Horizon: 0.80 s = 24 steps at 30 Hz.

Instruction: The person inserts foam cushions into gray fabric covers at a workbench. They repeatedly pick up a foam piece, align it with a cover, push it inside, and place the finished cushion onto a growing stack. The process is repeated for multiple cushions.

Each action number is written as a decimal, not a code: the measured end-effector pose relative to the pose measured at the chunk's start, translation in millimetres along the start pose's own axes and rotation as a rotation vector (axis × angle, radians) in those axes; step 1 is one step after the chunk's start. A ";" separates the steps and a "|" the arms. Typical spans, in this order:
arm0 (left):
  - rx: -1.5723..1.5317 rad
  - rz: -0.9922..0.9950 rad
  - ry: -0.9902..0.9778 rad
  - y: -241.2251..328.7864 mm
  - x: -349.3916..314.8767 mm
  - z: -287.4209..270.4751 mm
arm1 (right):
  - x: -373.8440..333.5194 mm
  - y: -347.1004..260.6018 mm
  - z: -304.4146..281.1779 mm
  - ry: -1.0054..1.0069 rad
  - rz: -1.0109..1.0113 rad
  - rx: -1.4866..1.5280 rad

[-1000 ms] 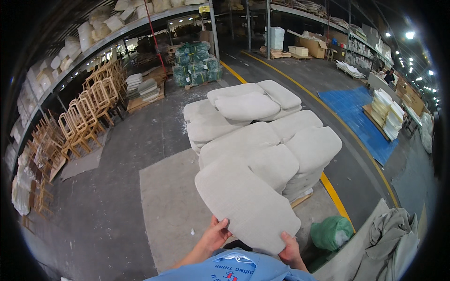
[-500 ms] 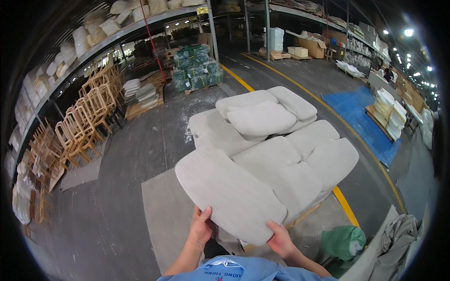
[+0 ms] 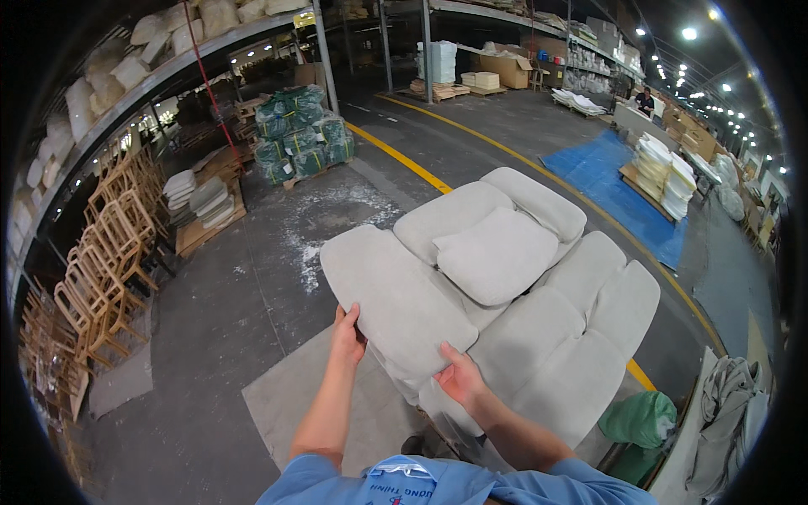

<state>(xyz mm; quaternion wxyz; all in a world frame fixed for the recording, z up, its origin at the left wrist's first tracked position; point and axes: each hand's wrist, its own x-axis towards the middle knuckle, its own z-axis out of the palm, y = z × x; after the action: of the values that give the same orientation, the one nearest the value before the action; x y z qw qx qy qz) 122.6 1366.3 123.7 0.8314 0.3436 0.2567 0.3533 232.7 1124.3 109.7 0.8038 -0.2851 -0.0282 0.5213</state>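
A light grey padded seat cushion (image 3: 396, 295) lies at the left side of a grey upholstered sofa (image 3: 526, 337). My left hand (image 3: 347, 337) grips the cushion's near left edge, thumb above and the other fingers mostly hidden beneath. At the near right corner, my right hand (image 3: 460, 376) pinches the same cushion, its palm turned partly upward. A loose, paler pillow (image 3: 497, 257) rests on the sofa just beyond, against the back cushions. Both forearms reach forward from blue sleeves.
A grey sheet (image 3: 290, 391) covers floor at the near left. Green bundles (image 3: 303, 135) and wooden chair frames (image 3: 109, 261) stand farther left. Near right are a green roll (image 3: 640, 418) and draped grey fabric (image 3: 728, 421). Foam stacks (image 3: 661, 172) stand by a blue sheet (image 3: 598, 185); a person (image 3: 645, 103) is behind.
Both hands have carried the cushion forward, from in front of me onto the sofa's left side. The near end of the sofa is now uncovered. My view has turned slightly right.
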 end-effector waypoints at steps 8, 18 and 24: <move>0.306 0.013 0.101 -30.2 52.3 -2.8 | 21.4 8.1 -9.3 0.170 0.010 -0.178; 0.926 0.037 -0.033 -19.2 80.0 -38.4 | 23.1 12.4 -8.5 0.298 0.008 -0.258; 1.196 0.037 0.220 -22.6 79.7 -14.3 | -4.4 -45.9 -15.9 0.430 0.330 -0.927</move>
<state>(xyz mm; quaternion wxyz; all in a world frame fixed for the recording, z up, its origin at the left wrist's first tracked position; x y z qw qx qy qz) 171.6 1421.1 83.0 0.4564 0.7170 0.4893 0.1955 273.9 1100.3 119.9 0.4887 -0.7112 -0.0451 0.5034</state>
